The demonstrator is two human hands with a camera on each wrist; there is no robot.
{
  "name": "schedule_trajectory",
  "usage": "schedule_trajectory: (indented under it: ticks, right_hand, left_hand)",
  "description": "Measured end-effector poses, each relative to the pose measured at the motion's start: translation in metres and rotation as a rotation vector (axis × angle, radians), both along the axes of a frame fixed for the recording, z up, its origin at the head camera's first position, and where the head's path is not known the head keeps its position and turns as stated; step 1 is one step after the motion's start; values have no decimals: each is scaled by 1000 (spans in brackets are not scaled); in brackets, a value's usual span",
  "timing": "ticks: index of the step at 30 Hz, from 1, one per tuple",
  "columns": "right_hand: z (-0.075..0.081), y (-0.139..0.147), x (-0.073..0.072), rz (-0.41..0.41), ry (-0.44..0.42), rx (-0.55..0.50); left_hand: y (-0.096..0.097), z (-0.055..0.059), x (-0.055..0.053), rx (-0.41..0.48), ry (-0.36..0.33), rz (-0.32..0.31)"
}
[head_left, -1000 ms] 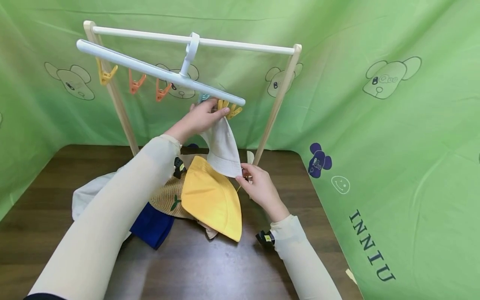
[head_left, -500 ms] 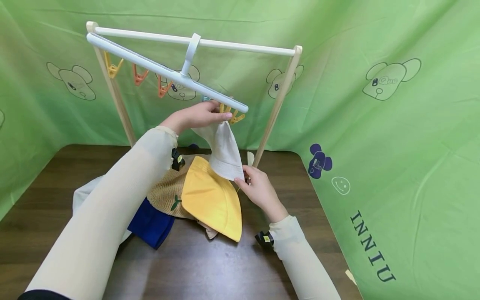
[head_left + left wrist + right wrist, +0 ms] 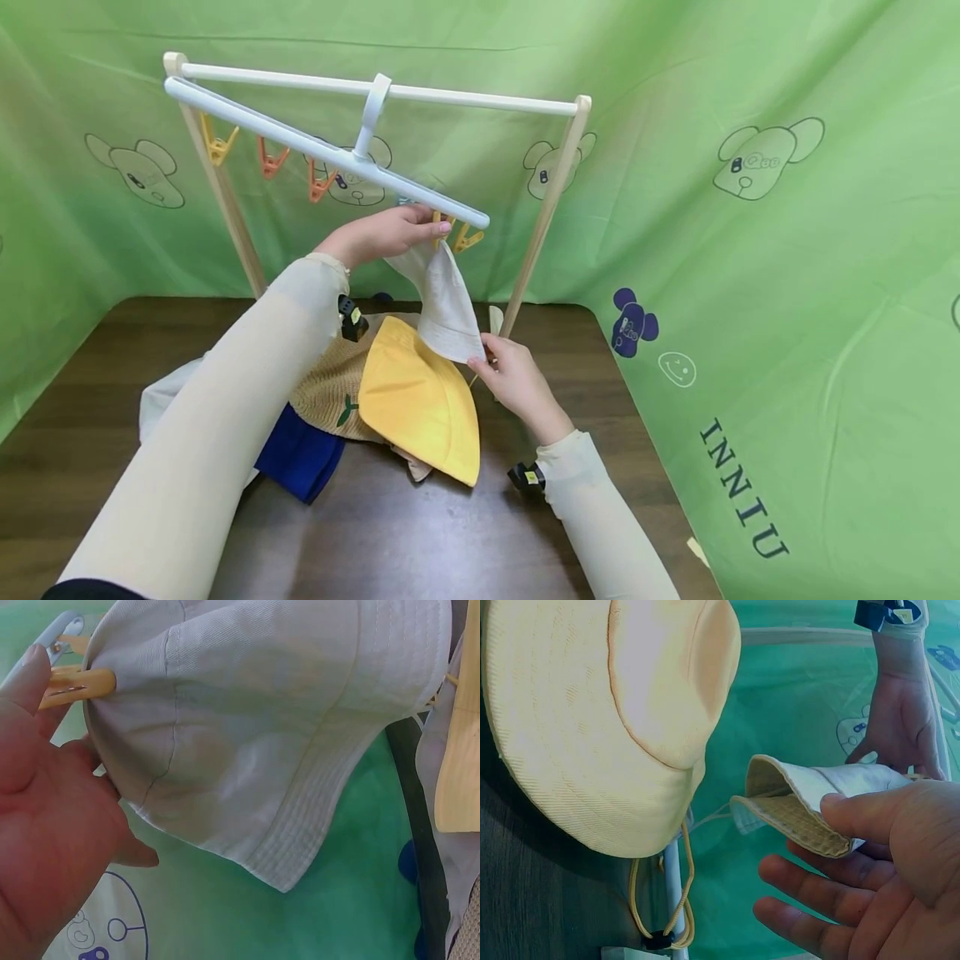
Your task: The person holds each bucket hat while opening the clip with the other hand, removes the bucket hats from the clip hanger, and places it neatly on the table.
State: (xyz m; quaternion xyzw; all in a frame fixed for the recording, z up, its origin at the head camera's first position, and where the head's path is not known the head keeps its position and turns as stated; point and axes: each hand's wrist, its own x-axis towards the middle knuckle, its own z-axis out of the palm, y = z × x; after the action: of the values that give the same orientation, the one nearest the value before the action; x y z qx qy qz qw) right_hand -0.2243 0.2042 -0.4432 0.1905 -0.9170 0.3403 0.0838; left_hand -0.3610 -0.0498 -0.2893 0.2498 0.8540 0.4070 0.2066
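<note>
A white bucket hat (image 3: 452, 312) hangs crown up under the right part of a pale blue hanger (image 3: 300, 150). At its crown my left hand (image 3: 390, 233) pinches a yellow clip (image 3: 94, 682), whose tips lie over the edge of the fabric in the left wrist view. Lower down, my right hand (image 3: 521, 383) pinches the hat's brim between thumb and fingers. Another yellow clip (image 3: 468, 240) hangs at the hanger's right end. Orange clips (image 3: 272, 158) and one more yellow clip (image 3: 217, 146) hang along its left half, holding nothing.
A wooden rack's white rod (image 3: 480, 98) carries the hanger. Below, on the brown table (image 3: 420, 550), lie a yellow bucket hat (image 3: 420, 400), a woven straw hat (image 3: 330, 392), a blue hat (image 3: 300, 454) and a pale one (image 3: 165, 392) partly behind my left sleeve.
The hanger has tilted more, its right end dipping and its left end rising. My left hand has come down slightly with it. The right hand keeps hold of the brim.
</note>
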Motion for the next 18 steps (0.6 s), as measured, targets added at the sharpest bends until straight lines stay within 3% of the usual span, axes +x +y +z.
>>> schedule_trajectory:
  ticks: [8, 18]
  right_hand:
    - [2, 2, -1, -20, -21, -2]
    - [2, -1, -1, -36, -27, 32]
  left_hand:
    - [-2, -6, -2, 31, 55, 10]
    - [-1, -18, 0, 162, 136, 102]
